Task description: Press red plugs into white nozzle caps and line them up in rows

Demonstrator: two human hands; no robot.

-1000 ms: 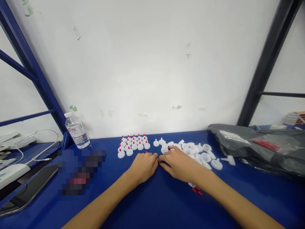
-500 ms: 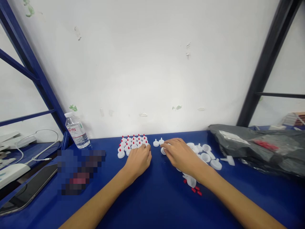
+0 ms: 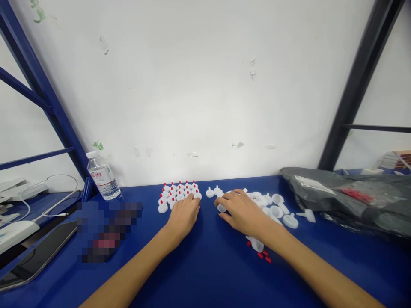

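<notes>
On the blue table [image 3: 205, 273], my left hand [image 3: 184, 214] rests with curled fingers at the front right corner of a neat block of white caps with red tips [image 3: 178, 191]. What its fingertips hold is hidden. My right hand [image 3: 240, 210] lies just to the right, its fingertips closed on a single white cap [image 3: 221, 208]. Behind and right of that hand is a loose heap of plain white caps [image 3: 274, 208]. Several small red pieces [image 3: 263, 255] and one more white cap [image 3: 257, 244] lie beside my right wrist.
A water bottle [image 3: 102, 176] stands at the back left by the blue shelf frame [image 3: 41, 81]. A dark phone [image 3: 38, 256] and white cables [image 3: 48, 201] lie at the far left. A grey plastic bag [image 3: 346, 196] fills the right side under a black post [image 3: 359, 85].
My hands, joined at the table's middle a second ago, have parted. The left went forward to the red-tipped block; the right reached toward the loose caps and drew back a little.
</notes>
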